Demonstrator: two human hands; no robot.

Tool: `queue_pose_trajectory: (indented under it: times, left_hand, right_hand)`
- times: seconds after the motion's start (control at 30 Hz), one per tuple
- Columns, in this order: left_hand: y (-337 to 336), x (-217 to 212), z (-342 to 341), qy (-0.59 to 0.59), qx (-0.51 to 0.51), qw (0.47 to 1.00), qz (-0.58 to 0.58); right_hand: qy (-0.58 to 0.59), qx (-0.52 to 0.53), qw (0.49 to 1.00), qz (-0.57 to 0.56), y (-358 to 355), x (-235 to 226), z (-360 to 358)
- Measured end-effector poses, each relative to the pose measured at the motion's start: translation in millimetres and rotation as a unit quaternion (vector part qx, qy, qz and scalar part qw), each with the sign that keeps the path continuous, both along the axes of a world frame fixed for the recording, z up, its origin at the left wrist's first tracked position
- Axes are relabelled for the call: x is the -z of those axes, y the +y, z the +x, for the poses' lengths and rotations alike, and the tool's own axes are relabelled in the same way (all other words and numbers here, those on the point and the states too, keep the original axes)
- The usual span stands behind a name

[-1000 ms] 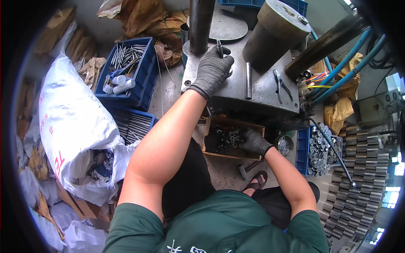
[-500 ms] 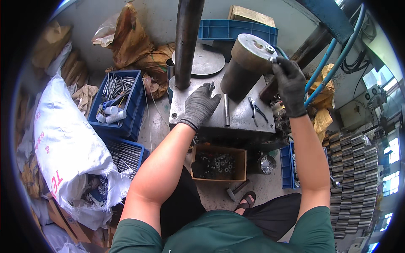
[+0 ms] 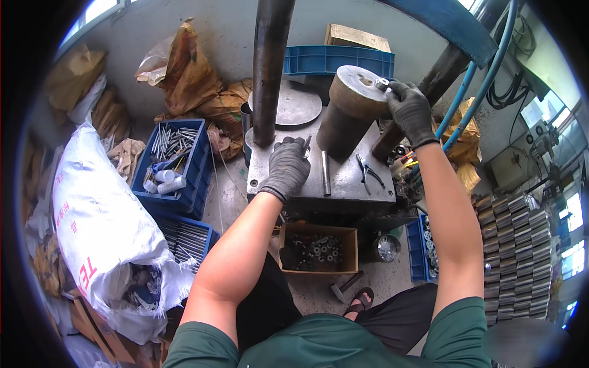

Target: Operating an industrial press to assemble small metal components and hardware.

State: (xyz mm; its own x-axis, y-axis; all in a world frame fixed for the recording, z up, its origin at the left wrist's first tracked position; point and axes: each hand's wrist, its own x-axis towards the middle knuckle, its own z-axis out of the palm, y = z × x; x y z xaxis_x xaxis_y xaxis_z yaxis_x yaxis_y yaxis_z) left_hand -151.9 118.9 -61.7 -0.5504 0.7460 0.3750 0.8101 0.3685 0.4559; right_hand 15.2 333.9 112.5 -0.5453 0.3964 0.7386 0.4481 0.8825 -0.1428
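Observation:
My right hand [image 3: 412, 113], in a dark grey glove, pinches a small shiny metal ring [image 3: 382, 83] at the edge of a thick steel cylinder's top [image 3: 359, 86]. The cylinder stands upright on a steel-topped block [image 3: 264, 168]. My left hand [image 3: 287, 168], gloved too, is closed over the block beside a steel post [image 3: 270, 73]. A short metal pin [image 3: 307, 144] shows at its fingertips. Between the hands lie a metal tube [image 3: 326, 175] and pliers with dark handles [image 3: 370, 172]. The left palm is hidden.
On the left are a blue bin of metal rods [image 3: 199, 178] and a white woven sack [image 3: 98, 214]. Below the block sits a box of small rings [image 3: 356, 251], with a hammer [image 3: 340, 288] on the floor. Blue hoses [image 3: 457, 107] hang at right, above stacked metal tubes [image 3: 515, 257].
My right hand's fingertips have come in to the ring on the cylinder top. The left hand has drawn its fingers in more around the pin. The whole view has shifted slightly.

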Motion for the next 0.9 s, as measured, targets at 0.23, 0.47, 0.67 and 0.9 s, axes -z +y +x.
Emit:
queue_pose_trajectory:
  times: [0.23,0.47,0.67,0.9]
  left_hand:
    - [4,37,-21,-0.269,0.073,0.960,0.006]
    - [-4,48,-18,-0.368,0.123,0.918,0.085]
    - [-20,28,0,-0.420,0.102,0.899,0.075]
    - [-19,-3,38,-0.465,0.207,0.801,0.315]
  right_hand:
    - [-0.019,-0.160,0.979,-0.128,-82,56,118]
    - [-0.149,-0.170,0.941,-0.252,-152,150,231]
    - [-0.294,-0.210,0.884,-0.297,-161,189,254]
    - [-0.348,-0.232,0.857,-0.300,-167,197,262]
